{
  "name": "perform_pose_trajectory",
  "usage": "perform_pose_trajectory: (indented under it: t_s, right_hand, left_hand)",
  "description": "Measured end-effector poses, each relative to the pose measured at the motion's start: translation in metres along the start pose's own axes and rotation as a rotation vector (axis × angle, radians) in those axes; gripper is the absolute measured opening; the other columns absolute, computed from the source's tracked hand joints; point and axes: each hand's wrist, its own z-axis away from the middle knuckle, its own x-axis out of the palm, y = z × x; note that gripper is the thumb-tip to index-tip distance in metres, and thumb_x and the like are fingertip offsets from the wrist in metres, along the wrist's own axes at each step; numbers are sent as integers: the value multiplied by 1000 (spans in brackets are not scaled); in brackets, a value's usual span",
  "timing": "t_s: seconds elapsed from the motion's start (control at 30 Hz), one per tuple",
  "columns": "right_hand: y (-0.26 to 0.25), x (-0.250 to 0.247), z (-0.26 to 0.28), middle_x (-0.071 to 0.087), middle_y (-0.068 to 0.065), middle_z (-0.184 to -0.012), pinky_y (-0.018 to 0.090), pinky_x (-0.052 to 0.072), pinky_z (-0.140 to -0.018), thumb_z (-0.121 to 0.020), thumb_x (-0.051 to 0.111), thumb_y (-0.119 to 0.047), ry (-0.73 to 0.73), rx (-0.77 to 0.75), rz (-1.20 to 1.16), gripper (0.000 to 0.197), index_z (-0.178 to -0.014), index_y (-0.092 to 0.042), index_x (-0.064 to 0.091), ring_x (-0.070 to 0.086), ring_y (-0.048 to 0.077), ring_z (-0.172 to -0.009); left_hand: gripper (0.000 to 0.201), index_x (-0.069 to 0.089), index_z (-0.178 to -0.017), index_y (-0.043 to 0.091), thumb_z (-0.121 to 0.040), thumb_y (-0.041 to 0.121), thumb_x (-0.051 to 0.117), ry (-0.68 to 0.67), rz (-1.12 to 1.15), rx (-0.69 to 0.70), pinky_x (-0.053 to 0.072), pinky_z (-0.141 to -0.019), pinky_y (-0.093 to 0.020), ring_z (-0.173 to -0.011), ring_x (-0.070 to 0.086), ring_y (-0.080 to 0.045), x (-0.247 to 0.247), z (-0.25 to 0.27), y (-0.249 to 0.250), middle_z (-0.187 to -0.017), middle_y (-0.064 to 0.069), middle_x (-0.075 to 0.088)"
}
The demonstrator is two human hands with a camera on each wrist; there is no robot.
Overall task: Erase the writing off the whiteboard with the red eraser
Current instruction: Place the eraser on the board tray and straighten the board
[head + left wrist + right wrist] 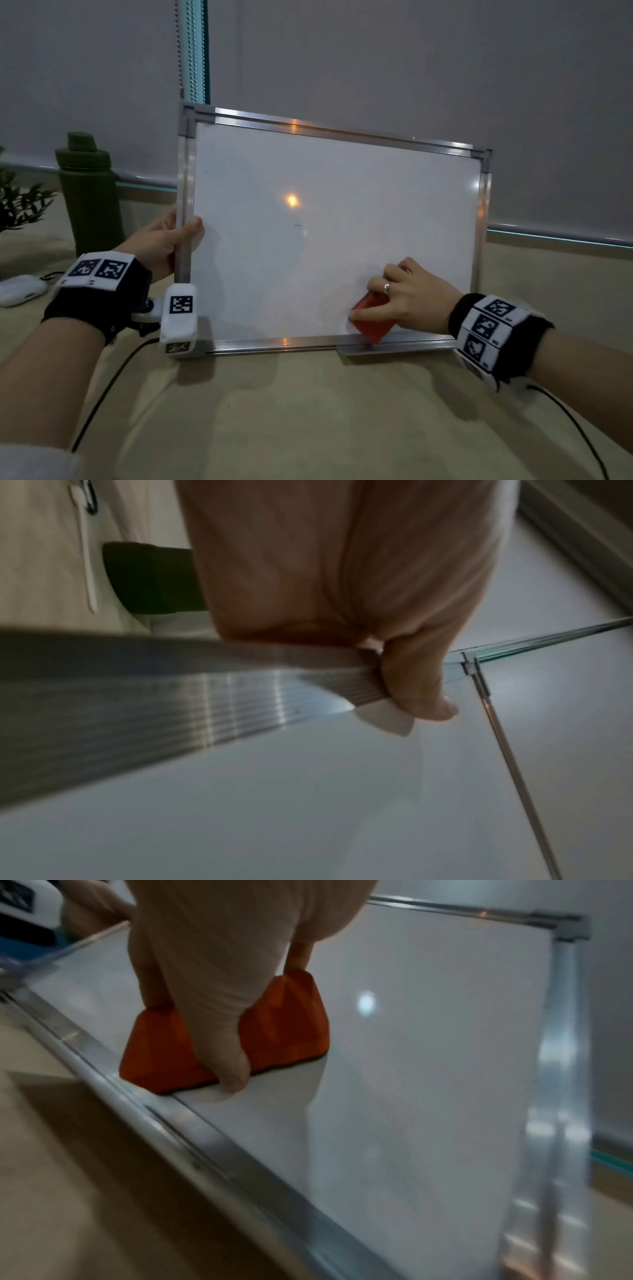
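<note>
A metal-framed whiteboard [335, 240] stands upright on the table. Its surface looks almost blank, with one tiny dark mark [297, 225] near the middle. My left hand [168, 240] grips the left frame edge, thumb on the front; the left wrist view shows the same grip, my left hand [404, 680] curled round the whiteboard frame [171, 704]. My right hand [400, 298] holds the red eraser [371, 323] flat against the board's lower right, just above the bottom rail. In the right wrist view, my right hand [219, 993] wraps over the red eraser [274, 1031] on the whiteboard [428, 1069].
A dark green bottle [90, 192] stands left of the board, with a small plant [20, 205] and a white object [20, 289] further left. Cables [102, 387] run from both wrists across the beige table [308, 411]. Grey blinds hang behind.
</note>
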Motion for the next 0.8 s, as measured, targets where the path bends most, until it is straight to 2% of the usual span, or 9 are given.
perform_pose_trajectory:
  t_s: [0.13, 0.23, 0.3, 0.37, 0.43, 0.5, 0.6, 0.7, 0.8]
  right_hand:
    - [16, 7, 40, 52, 2, -95, 35, 38, -64, -46, 79, -18, -87, 63, 35, 81, -114, -43, 45, 37, 22, -75]
    - [33, 5, 84, 58, 6, -89, 39, 44, -58, -34, 87, -19, -200, 166, 41, 90, -111, -39, 46, 49, 27, -69]
    - [44, -7, 103, 61, 12, -82, 42, 46, -54, -32, 86, -14, -151, 434, -33, 92, -112, -34, 45, 54, 34, -63]
    - [51, -23, 103, 57, 18, -91, 47, 49, -64, -41, 86, -12, -1, 793, -278, 93, -121, -32, 42, 53, 39, -74]
    - [57, -26, 92, 46, 16, -107, 43, 46, -81, -55, 84, -15, 178, 1130, -569, 93, -133, -32, 35, 50, 34, -91]
    - [60, -18, 78, 41, 11, -116, 40, 44, -87, -60, 82, -22, 211, 1290, -798, 91, -136, -31, 31, 50, 26, -96]
    - [52, -8, 57, 45, 15, -120, 37, 44, -88, -58, 81, -30, 75, 1366, -864, 86, -129, -26, 32, 51, 28, -99]
    - [39, -5, 45, 39, 18, -124, 38, 44, -85, -63, 80, -29, -96, 1480, -795, 85, -127, -15, 26, 49, 34, -101]
    - [32, -9, 41, 35, 21, -128, 41, 42, -88, -62, 82, -29, -203, 1577, -854, 93, -129, -8, 20, 47, 37, -107]
  left_hand:
    - [29, 53, -96, 28, -97, 10, 31, -48, -9, 7, 56, -49, -20, -54, 67, -5, -3, -1, 2, -57, 14, 69]
    - [29, 54, -92, 28, -97, 10, 32, -55, -7, 16, 55, -47, -18, -53, 66, -4, -3, -2, 2, -56, 14, 69]
    - [28, 55, -91, 28, -97, 12, 33, -50, 11, 14, 56, -48, -21, -51, 67, -3, -2, -2, 1, -56, 13, 69]
    - [23, 55, -90, 28, -96, 15, 36, -32, 15, 19, 56, -51, -26, -49, 66, -2, -1, -3, -1, -55, 13, 68]
    - [18, 54, -87, 27, -92, 18, 40, -26, 19, 26, 55, -46, -20, -46, 64, -1, 0, -3, -1, -51, 14, 65]
    - [21, 58, -84, 28, -92, 20, 40, -46, 19, 32, 55, -45, -18, -46, 63, -2, -2, -3, -1, -52, 12, 64]
    - [13, 72, -73, 31, -63, 34, 64, -87, 28, 50, 57, -49, -21, -49, 64, -5, -4, -1, 3, -58, 8, 64]
    - [35, 74, -72, 36, -39, 41, 85, -132, -14, 84, 57, -52, -23, -51, 64, -6, -10, -3, 1, -62, 7, 64]
    - [46, 74, -74, 37, -30, 47, 82, -129, -18, 86, 57, -50, -22, -53, 66, -6, -8, 1, -1, -60, 9, 68]
